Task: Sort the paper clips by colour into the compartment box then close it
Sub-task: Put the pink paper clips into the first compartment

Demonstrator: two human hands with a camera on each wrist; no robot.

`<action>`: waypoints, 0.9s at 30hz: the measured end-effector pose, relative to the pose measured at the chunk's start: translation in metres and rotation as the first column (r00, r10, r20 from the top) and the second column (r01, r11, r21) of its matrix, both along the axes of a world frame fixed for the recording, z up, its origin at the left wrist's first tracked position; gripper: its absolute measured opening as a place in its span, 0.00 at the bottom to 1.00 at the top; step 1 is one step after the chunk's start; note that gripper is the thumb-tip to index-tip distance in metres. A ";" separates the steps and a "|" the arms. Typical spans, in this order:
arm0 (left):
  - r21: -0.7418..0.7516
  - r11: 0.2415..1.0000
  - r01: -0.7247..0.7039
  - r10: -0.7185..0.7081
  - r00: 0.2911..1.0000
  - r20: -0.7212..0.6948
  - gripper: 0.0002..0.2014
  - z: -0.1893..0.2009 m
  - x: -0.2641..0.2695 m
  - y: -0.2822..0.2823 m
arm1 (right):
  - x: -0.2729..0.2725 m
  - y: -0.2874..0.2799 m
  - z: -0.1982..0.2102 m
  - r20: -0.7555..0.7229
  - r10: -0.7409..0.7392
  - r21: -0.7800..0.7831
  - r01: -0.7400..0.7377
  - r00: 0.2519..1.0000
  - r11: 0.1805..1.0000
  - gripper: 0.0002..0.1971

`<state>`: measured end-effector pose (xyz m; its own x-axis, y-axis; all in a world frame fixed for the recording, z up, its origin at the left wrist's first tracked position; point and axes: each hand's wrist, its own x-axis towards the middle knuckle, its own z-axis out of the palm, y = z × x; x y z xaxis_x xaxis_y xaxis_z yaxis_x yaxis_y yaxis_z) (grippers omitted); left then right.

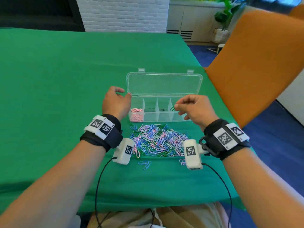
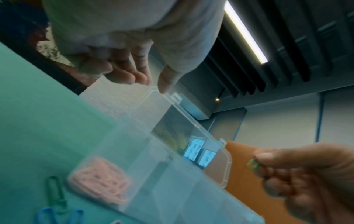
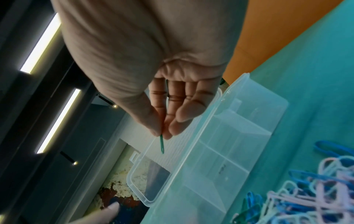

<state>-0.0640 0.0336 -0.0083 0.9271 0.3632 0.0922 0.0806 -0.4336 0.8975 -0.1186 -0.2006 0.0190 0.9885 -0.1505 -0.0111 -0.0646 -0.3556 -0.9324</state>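
Observation:
A clear compartment box [image 1: 164, 118] stands on the green table with its lid [image 1: 164, 83] swung back. Pink clips [image 1: 136, 114] fill its leftmost compartment; the others look bare. My right hand [image 1: 194, 107] hovers over the box's right part and pinches a green paper clip [image 1: 172, 109] between thumb and finger; that green clip [image 3: 161, 144] shows in the right wrist view. My left hand [image 1: 117, 102] hangs beside the box's left end, fingers loosely curled, holding nothing. A mixed pile of pink, blue and green clips [image 1: 158, 140] lies in front of the box.
A few stray blue clips [image 1: 145, 164] lie nearer to me than the pile. An orange chair back [image 1: 256, 63] rises at the table's right edge. The green cloth [image 1: 65, 71] stretches bare to the left and behind the box.

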 end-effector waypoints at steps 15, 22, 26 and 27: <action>-0.095 0.960 0.265 -0.265 0.964 0.012 0.03 -0.026 -0.035 0.000 | 0.050 0.046 -0.013 0.021 0.031 -0.220 -0.026 0.999 0.975 0.10; 0.091 0.830 0.550 -0.486 0.793 -0.366 0.04 -0.024 -0.042 0.005 | 0.015 0.043 -0.033 0.011 0.113 -0.320 -0.104 0.994 0.942 0.09; 0.207 0.806 0.554 -0.454 0.804 -0.383 0.05 -0.022 -0.045 -0.005 | 0.008 0.053 -0.047 -0.153 0.243 -0.513 -0.287 0.958 0.809 0.06; 0.224 0.806 0.548 -0.444 0.810 -0.383 0.05 -0.022 -0.045 -0.006 | 0.009 0.054 -0.049 -0.165 0.241 -0.544 -0.292 0.956 0.787 0.06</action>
<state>-0.1093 0.0274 -0.0304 0.9693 -0.1554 -0.1907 0.0150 -0.7364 0.6764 -0.1097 -0.1465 -0.0299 0.9895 0.1134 -0.0900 0.0434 -0.8252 -0.5632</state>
